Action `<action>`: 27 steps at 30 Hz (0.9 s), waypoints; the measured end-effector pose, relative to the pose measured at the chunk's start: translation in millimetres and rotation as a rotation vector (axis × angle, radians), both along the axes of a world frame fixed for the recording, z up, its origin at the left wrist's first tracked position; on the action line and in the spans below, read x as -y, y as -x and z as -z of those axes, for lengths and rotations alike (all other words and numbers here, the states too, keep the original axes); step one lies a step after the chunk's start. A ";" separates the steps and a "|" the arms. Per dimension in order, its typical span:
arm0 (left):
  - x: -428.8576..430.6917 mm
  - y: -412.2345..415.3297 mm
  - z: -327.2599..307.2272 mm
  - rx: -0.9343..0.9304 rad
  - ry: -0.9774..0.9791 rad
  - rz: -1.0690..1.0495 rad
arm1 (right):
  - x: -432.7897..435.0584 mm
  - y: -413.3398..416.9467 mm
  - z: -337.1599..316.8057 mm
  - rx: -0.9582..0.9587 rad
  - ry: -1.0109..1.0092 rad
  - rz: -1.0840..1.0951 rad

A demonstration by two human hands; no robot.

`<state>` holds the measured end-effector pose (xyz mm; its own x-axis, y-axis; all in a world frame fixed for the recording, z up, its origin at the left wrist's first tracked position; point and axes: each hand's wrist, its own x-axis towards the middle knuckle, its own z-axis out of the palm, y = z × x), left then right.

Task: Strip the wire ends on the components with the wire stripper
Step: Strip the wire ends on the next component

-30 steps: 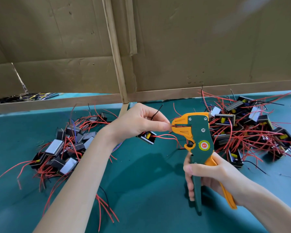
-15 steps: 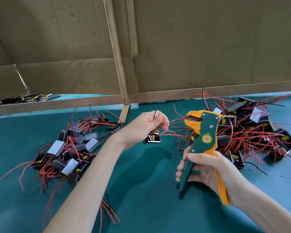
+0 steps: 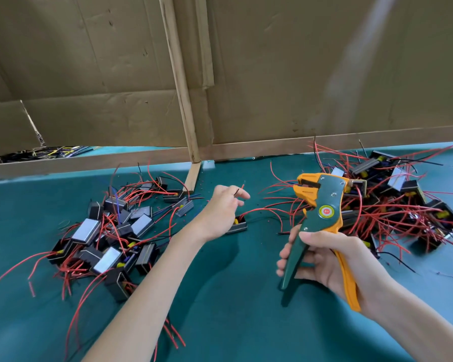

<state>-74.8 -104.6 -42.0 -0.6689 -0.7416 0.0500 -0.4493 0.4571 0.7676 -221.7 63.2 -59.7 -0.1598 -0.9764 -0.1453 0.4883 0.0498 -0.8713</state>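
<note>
A cardboard wall rises behind everything, with a wooden strip running up its middle and a wooden rail along its foot. Below it lies the counter, covered in teal cloth.

Taking the wire stripper as the landmark: it stands upright over the counter, orange head at the top and pointing left, its mouth a little apart with nothing between. The right hand is wrapped closed around its two handles, the green one towards the fingers and the orange one against the palm, with the handles spread apart.

Directly behind and to the right of the stripper lies the right pile of components, black blocks with yellow parts and a thick tangle of red wires that reaches the stripper's head. Well to the left of the stripper sits the left pile of components, black and silver-faced blocks with red wires trailing out over the cloth.

Between the stripper and the left pile, the left hand hovers low over the counter with its fingers loosely curled; thin wire ends, one dark and one red, stick up at its fingertips, but whether they are pinched I cannot tell. Just under that hand, resting on the cloth, is a single component, black with a yellow part, partly hidden by the palm. Its red wire arcs to the right towards the stripper and stops short of it.
</note>
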 end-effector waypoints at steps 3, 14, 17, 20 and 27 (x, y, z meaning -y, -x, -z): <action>5.3 -1.6 6.5 0.058 0.162 -0.040 | 0.5 -0.5 0.8 -0.007 0.004 -0.008; 0.0 -1.6 -8.2 -0.412 -0.027 -0.065 | 0.0 -2.7 -2.9 -0.035 0.000 -0.075; -8.3 1.7 -18.5 -0.513 -0.098 0.040 | -0.7 -3.8 -2.9 -0.042 0.011 -0.115; -16.7 2.1 -29.9 -0.554 -0.149 0.085 | -1.2 -3.6 -3.6 -0.032 0.029 -0.131; -28.4 0.7 -49.3 -0.451 -0.171 0.129 | -2.8 -3.8 -9.5 -0.051 0.049 -0.172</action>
